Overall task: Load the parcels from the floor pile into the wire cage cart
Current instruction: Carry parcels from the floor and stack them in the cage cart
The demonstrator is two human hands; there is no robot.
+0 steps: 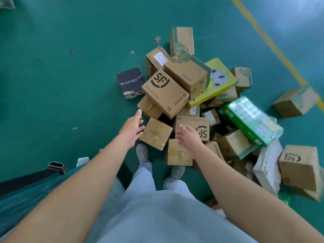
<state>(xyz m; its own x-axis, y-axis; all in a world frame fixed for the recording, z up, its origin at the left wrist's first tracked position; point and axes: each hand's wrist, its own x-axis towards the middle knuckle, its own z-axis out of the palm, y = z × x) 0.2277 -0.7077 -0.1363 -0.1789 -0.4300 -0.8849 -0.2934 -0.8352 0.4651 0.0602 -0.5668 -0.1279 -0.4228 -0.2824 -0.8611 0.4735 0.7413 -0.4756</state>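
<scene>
Between both hands [133,128] [188,137], small box [156,134].

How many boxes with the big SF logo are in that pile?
3. One SF box lies on top near the left hand, one sits under the right hand, one stands at the far right. Others may be hidden.
</scene>
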